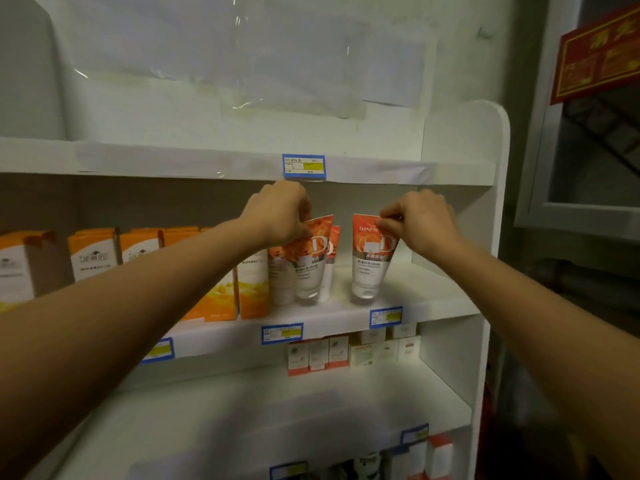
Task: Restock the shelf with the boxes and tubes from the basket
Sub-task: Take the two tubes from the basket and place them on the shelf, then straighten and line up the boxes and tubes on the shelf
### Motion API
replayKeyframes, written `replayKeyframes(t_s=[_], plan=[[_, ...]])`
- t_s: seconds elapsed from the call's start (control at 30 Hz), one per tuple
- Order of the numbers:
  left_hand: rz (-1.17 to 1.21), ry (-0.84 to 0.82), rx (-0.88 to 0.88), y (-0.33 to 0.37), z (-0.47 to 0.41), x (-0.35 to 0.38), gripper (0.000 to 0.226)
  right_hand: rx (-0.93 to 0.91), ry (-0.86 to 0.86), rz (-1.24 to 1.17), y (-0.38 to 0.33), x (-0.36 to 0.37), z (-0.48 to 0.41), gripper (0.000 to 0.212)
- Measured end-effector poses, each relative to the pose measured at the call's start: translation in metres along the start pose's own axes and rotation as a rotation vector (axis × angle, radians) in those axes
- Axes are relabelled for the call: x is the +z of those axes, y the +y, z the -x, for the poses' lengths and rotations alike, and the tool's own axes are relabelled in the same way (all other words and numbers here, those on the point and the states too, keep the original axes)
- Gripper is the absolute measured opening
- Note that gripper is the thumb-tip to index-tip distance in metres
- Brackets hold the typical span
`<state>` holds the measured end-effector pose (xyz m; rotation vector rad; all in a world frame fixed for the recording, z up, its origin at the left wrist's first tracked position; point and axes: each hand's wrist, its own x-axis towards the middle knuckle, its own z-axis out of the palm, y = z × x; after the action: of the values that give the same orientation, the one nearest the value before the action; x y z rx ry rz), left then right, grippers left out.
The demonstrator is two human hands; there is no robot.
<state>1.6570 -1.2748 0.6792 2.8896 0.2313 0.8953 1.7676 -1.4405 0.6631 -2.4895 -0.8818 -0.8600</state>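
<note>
A tall white shelf unit (491, 237) stands against a pale wall, with a red sign (599, 53) to its right; the basket is out of view. On the middle shelf, orange boxes (93, 254) fill the left side and the tubes stand cap-down at the right, probably so the printed fronts face out. The left hand (280, 216) pinches the crimped top of one tube (311, 261) in the cluster, and the right hand (422, 223) pinches the top of a separate tube (370, 258) just beside it, seemingly steadying both upright. Blue price tags (303, 165) line the shelf edges.
</note>
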Motion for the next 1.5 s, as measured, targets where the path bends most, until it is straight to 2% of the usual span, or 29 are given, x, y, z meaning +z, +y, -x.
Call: replayKeyframes(t_s=[0.2,0.5,0.6,0.77,0.9,1.0,1.2,1.3,1.5], plan=[[0.028,0.008,-0.035,-0.007,-0.019,0.021,0.027,0.046,-0.021,-0.04,0.004,0.021,-0.021,0.024],[-0.029,-0.066,-0.049,-0.015,-0.035,0.044,0.031,0.13,-0.151,-0.117,0.013,0.051,-0.039,0.029],[-0.208,-0.045,0.007,-0.018,-0.033,0.044,0.029,0.099,-0.183,-0.181,0.013,0.065,-0.039,0.03],[-0.584,-0.004,0.172,-0.02,-0.029,0.049,0.032,0.019,-0.247,-0.144,0.008,0.082,-0.028,0.058],[-0.659,-0.03,0.187,-0.02,-0.027,0.048,0.04,0.002,-0.293,-0.103,0.008,0.08,-0.024,0.076],[-0.674,-0.031,0.187,-0.026,-0.021,0.04,0.048,-0.01,-0.31,-0.101,0.006,0.069,-0.02,0.081],[-0.651,-0.078,0.143,-0.045,0.003,0.001,0.06,-0.084,-0.258,0.012,-0.009,0.039,-0.003,0.056],[-0.62,-0.061,0.115,-0.056,0.024,-0.023,0.059,-0.107,-0.258,0.043,-0.026,0.024,0.008,0.045],[-0.625,-0.083,0.013,-0.088,0.072,-0.068,0.057,-0.24,-0.256,0.095,-0.072,0.001,0.026,0.036]])
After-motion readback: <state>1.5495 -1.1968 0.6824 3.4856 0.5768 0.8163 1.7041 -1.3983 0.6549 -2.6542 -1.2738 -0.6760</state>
